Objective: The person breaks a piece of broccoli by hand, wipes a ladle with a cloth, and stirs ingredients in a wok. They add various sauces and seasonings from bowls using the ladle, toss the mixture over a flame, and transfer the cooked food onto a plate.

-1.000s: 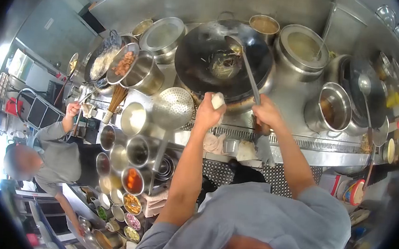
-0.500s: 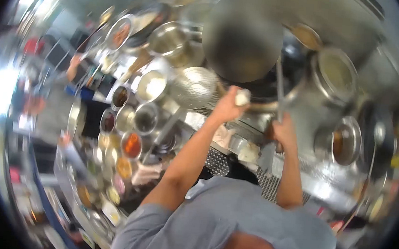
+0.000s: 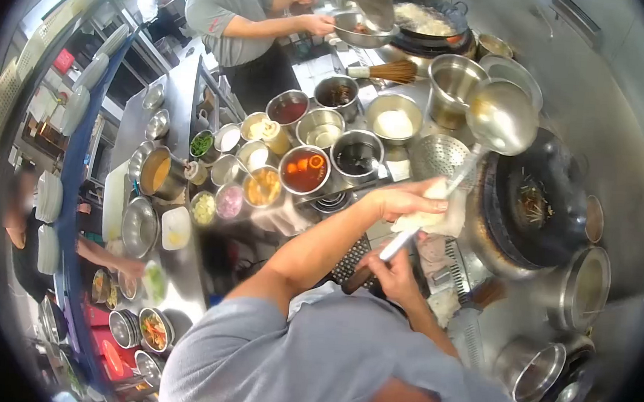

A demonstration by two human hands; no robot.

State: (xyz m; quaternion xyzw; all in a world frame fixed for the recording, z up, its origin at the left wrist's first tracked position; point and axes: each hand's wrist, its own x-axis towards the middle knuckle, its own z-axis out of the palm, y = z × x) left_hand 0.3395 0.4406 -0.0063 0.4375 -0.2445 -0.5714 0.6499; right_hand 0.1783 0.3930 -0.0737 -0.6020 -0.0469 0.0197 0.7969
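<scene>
Left hand clasps a white cloth against the ladle; right hand clamps the ladle's lower handle, wok at right

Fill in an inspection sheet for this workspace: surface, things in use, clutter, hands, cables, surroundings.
Surface: steel cooktop, largely covered by cookware.
Things in use: ladle raised by the edge of the black wok, with a white cloth at its handle; thin strips of food lie in the wok.
Clutter: many metal containers of sauces and ingredients crowded together; a bristle brush and perforated skimmer nearby.
Hands: left hand clasps the cloth and handle; right hand grips the handle near its end.
Cables: nothing seen.
Surroundings: co-worker in grey handling a pan; another person reaching over a side counter.
</scene>
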